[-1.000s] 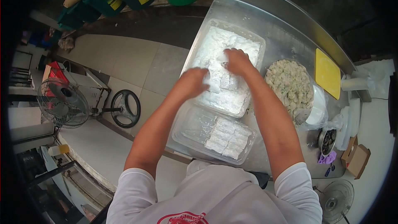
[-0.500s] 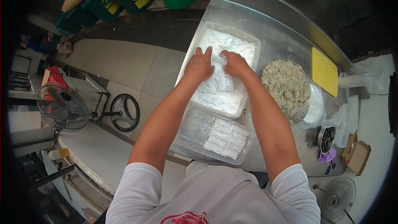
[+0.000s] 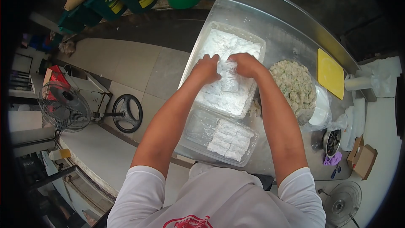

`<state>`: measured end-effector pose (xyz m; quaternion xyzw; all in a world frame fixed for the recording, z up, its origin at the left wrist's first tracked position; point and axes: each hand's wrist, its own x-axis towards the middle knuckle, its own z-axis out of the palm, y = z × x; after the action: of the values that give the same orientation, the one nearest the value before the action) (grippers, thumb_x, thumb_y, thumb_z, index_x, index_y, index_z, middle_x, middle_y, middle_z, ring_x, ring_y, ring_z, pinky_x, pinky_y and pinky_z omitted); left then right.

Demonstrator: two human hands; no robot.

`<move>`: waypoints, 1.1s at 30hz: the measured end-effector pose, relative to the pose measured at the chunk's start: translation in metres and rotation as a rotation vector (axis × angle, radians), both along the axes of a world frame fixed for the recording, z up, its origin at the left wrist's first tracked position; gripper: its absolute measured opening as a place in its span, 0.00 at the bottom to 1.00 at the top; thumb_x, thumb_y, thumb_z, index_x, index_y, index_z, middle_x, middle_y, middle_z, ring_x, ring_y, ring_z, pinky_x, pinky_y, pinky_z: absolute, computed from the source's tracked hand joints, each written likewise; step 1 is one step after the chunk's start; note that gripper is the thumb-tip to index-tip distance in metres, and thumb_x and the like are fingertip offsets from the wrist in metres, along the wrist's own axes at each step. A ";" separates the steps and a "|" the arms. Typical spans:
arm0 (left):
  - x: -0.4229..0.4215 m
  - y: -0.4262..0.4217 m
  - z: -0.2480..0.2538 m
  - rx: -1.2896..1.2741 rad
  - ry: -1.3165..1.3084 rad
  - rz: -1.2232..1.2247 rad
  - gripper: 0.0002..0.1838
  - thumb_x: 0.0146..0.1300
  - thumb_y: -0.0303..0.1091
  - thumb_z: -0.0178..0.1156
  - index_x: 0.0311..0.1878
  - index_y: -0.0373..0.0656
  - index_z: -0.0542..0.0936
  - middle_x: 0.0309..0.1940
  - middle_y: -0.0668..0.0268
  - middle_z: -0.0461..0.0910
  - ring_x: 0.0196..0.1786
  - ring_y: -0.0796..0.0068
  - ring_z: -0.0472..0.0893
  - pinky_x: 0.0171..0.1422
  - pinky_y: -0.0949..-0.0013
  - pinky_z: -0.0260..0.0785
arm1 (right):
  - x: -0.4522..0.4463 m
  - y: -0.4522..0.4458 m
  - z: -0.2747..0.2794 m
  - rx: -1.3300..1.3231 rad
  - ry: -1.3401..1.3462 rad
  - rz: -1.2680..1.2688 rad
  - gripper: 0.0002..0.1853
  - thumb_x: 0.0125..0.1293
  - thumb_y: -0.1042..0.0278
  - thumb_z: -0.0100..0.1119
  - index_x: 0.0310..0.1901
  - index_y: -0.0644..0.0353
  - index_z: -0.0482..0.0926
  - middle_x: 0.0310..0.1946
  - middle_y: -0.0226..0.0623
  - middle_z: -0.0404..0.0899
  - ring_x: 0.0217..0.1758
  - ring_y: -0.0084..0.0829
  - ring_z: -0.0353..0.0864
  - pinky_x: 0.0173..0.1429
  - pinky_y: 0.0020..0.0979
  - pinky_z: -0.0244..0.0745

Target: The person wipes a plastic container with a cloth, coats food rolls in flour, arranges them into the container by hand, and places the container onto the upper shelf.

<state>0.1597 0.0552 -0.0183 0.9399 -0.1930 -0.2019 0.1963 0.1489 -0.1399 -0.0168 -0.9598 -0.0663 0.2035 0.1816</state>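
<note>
A plastic tub of white flour (image 3: 234, 40) lies under both hands, with flour-coated pieces (image 3: 230, 83) in its middle. My left hand (image 3: 206, 69) is at the left end of one floured piece (image 3: 228, 66), its fingers and thumb curled about it. At the right end of that same piece, my right hand (image 3: 247, 65) pinches it from above. Both fingertips are partly hidden by flour and by the hands. Nearer my body stands a clear plastic container (image 3: 198, 128), with several white-coated pieces (image 3: 230, 141) laid in rows on its right side.
Right of my right forearm sits a big mound of pale, green-flecked mixture (image 3: 291, 88) on the steel table (image 3: 274, 29). Beyond it are a yellow board (image 3: 330, 74), a metal bowl (image 3: 332, 141) and a cardboard box (image 3: 363, 158). A fan (image 3: 63, 105) stands at left.
My right hand has moved slightly right and turned inward over the flour. My left hand has shifted a little toward me, and a floured piece now shows between the hands.
</note>
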 end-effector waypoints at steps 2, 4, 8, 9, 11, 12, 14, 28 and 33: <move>0.006 0.004 -0.003 -0.068 0.003 -0.075 0.33 0.49 0.34 0.72 0.60 0.40 0.73 0.54 0.46 0.77 0.57 0.47 0.78 0.59 0.54 0.73 | 0.002 -0.005 0.009 0.072 -0.031 -0.016 0.25 0.56 0.71 0.65 0.58 0.52 0.79 0.49 0.46 0.84 0.55 0.48 0.82 0.59 0.41 0.76; 0.015 0.009 -0.017 -0.203 0.006 -0.035 0.30 0.50 0.31 0.70 0.59 0.40 0.74 0.51 0.49 0.78 0.55 0.52 0.80 0.58 0.56 0.73 | 0.002 -0.009 0.013 0.280 -0.236 -0.175 0.21 0.56 0.71 0.66 0.54 0.57 0.80 0.46 0.49 0.84 0.51 0.50 0.83 0.56 0.41 0.77; 0.027 0.015 -0.010 -0.818 0.389 0.187 0.29 0.50 0.26 0.67 0.59 0.35 0.75 0.55 0.52 0.75 0.55 0.57 0.79 0.58 0.62 0.72 | -0.004 -0.004 -0.007 0.334 -0.297 -0.304 0.22 0.58 0.71 0.64 0.56 0.58 0.76 0.45 0.53 0.84 0.51 0.53 0.83 0.55 0.42 0.77; 0.028 0.015 -0.008 -0.787 0.356 0.171 0.33 0.50 0.27 0.68 0.62 0.36 0.73 0.54 0.54 0.75 0.55 0.60 0.78 0.60 0.63 0.71 | -0.003 -0.003 -0.016 0.179 -0.141 -0.238 0.24 0.58 0.70 0.63 0.59 0.55 0.75 0.49 0.49 0.83 0.55 0.50 0.82 0.58 0.45 0.75; 0.037 0.009 -0.045 -0.838 0.226 0.160 0.31 0.51 0.28 0.70 0.62 0.38 0.75 0.51 0.57 0.78 0.53 0.63 0.79 0.59 0.65 0.71 | -0.005 0.005 -0.028 0.095 -0.159 -0.232 0.25 0.58 0.69 0.63 0.60 0.53 0.75 0.52 0.46 0.82 0.57 0.47 0.81 0.60 0.47 0.73; 0.038 0.005 -0.047 -0.890 0.098 0.144 0.30 0.52 0.29 0.71 0.61 0.40 0.76 0.47 0.60 0.80 0.51 0.66 0.80 0.58 0.66 0.72 | -0.007 0.011 -0.027 0.007 -0.176 -0.231 0.26 0.58 0.69 0.63 0.61 0.52 0.76 0.55 0.43 0.81 0.60 0.45 0.79 0.63 0.49 0.71; 0.038 0.003 -0.053 -0.658 -0.020 0.051 0.32 0.51 0.32 0.73 0.61 0.39 0.77 0.49 0.57 0.80 0.53 0.61 0.80 0.59 0.65 0.72 | -0.008 0.017 -0.022 -0.047 -0.153 -0.267 0.26 0.57 0.67 0.63 0.61 0.49 0.77 0.58 0.39 0.79 0.64 0.41 0.77 0.66 0.53 0.66; -0.028 0.071 0.026 -0.838 0.425 0.024 0.19 0.56 0.24 0.70 0.52 0.39 0.79 0.47 0.67 0.77 0.50 0.79 0.77 0.52 0.70 0.72 | -0.083 0.027 0.032 0.510 -0.262 -0.372 0.23 0.56 0.77 0.66 0.55 0.60 0.77 0.45 0.48 0.84 0.49 0.43 0.85 0.54 0.37 0.77; -0.126 0.102 0.009 -0.715 0.413 -0.061 0.24 0.55 0.35 0.74 0.53 0.36 0.79 0.47 0.57 0.76 0.54 0.62 0.77 0.58 0.64 0.71 | -0.164 0.070 0.030 0.618 -0.181 -0.397 0.23 0.54 0.77 0.67 0.54 0.59 0.76 0.43 0.49 0.84 0.46 0.45 0.86 0.50 0.37 0.78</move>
<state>0.0339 0.1576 -0.0093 0.7462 -0.2356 -0.3121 0.5388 -0.0148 -0.0703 0.0133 -0.8680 0.0471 0.0491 0.4919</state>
